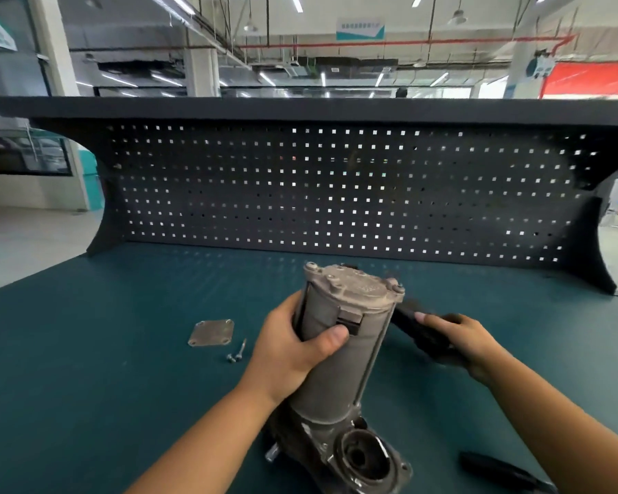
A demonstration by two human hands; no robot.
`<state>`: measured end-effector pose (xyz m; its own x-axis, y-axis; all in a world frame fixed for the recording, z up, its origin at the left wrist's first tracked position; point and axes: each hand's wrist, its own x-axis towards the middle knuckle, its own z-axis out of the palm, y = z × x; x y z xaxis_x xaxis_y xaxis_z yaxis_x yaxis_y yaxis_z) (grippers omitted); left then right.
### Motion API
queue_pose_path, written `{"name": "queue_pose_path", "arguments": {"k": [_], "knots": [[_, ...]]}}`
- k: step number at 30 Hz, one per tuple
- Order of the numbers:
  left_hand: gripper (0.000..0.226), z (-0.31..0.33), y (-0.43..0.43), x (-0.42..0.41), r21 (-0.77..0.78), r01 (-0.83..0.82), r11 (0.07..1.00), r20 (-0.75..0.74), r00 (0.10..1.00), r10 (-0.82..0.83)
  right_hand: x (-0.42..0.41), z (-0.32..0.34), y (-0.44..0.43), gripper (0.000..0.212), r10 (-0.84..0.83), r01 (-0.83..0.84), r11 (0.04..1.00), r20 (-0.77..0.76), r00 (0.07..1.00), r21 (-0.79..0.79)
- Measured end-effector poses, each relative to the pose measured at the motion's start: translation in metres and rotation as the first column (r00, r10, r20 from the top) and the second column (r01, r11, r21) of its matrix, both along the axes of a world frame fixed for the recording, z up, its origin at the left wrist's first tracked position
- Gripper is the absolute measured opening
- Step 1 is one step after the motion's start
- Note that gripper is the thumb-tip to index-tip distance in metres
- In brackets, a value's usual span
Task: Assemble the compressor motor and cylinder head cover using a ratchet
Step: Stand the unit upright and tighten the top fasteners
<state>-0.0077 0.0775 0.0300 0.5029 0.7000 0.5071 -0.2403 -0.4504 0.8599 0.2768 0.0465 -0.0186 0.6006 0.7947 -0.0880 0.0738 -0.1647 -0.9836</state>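
A grey cylindrical compressor motor (346, 336) stands upright on its housing with the open cylinder bore (363, 458) at the near end. My left hand (293, 347) grips the motor body, thumb across its front. My right hand (457, 342) holds the black handle of a ratchet (412, 324), blurred, whose head reaches toward the bolt at the right corner of the motor's top cap (396, 288). The flat square cylinder head cover (212, 332) lies on the green bench to the left, with two loose screws (237, 352) beside it.
A dark pegboard back panel (336, 194) with a shelf on top closes the far side of the green bench (104, 351). Another black tool handle (496, 470) lies at the near right.
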Motion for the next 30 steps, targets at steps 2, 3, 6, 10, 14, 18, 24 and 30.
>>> {"name": "queue_pose_path", "arguments": {"k": [2, 3, 6, 10, 14, 18, 24, 30], "knots": [[0.049, 0.002, -0.001, 0.007, 0.017, -0.003, 1.0, -0.013, 1.0, 0.004, 0.002, 0.011, -0.017, 0.052, -0.006, 0.027, 0.996, -0.229, 0.974, 0.089], [0.049, 0.002, -0.001, 0.01, 0.021, -0.007, 1.0, -0.014, 1.0, 0.007, 0.004, 0.018, -0.026, 0.049, -0.007, 0.047, 0.991, -0.298, 0.954, 0.127], [0.048, 0.003, -0.003, 0.014, 0.035, -0.015, 0.999, -0.004, 1.0, 0.015, 0.012, 0.038, -0.052, 0.047, 0.05, 0.048, 0.976, -0.433, 0.9, 0.212], [0.048, -0.008, -0.018, 0.024, 0.026, -0.149, 0.988, 0.16, 0.977, 0.143, 0.015, 0.049, -0.085, 0.055, 0.2, -0.058, 0.957, -0.5, 0.843, 0.285], [0.048, -0.008, -0.029, 0.038, 0.033, -0.2, 0.979, 0.223, 0.957, 0.188, 0.007, 0.044, -0.103, 0.043, 0.242, -0.057, 0.912, -0.419, 0.875, 0.407], [0.051, -0.006, -0.037, 0.044, 0.085, -0.113, 0.99, 0.163, 0.982, 0.099, 0.002, 0.038, -0.122, 0.038, 0.335, -0.144, 0.861, -0.333, 0.881, 0.487], [0.105, -0.007, -0.036, 0.036, 0.072, -0.037, 0.997, 0.115, 0.993, 0.028, -0.002, 0.054, -0.141, 0.032, 0.297, -0.198, 0.857, -0.141, 0.944, 0.476], [0.057, -0.005, -0.034, 0.036, 0.09, -0.063, 0.994, 0.069, 0.996, 0.057, -0.001, 0.079, -0.165, 0.042, 0.287, -0.247, 0.872, -0.033, 0.958, 0.423]]}}
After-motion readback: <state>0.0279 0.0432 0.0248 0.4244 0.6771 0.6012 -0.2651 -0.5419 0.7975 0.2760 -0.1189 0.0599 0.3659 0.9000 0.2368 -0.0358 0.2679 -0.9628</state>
